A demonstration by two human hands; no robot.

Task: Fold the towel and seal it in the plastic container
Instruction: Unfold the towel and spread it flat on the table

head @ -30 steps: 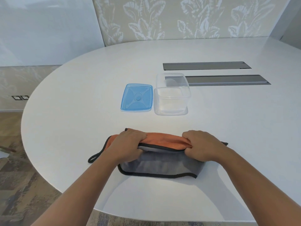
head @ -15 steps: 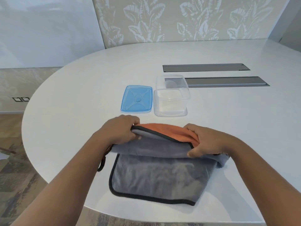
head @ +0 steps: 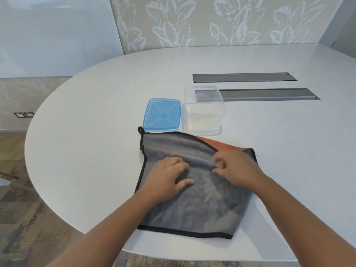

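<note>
A grey towel (head: 194, 207) with black trim and an orange underside lies spread on the white table (head: 96, 132) near its front edge; an orange corner shows at the far right. My left hand (head: 169, 178) rests flat on the towel's middle, fingers apart. My right hand (head: 235, 168) sits beside it, its fingertips pinching a ridge of the grey cloth. Just beyond the towel stand a clear plastic container (head: 204, 110), with nothing inside, and a blue lid (head: 162, 114) lying flat to its left. The towel's black loop almost touches the lid.
Two long grey cable slots (head: 244, 77) are set into the table behind and to the right of the container. The table's curved edge runs close on the left and front, with patterned floor (head: 19, 209) below. A leaf-patterned wall stands behind.
The towel was bunched with orange showing and held at its top edge; both hands carried that edge away from me and laid it down. The towel now lies spread grey side up, hands at its middle.
</note>
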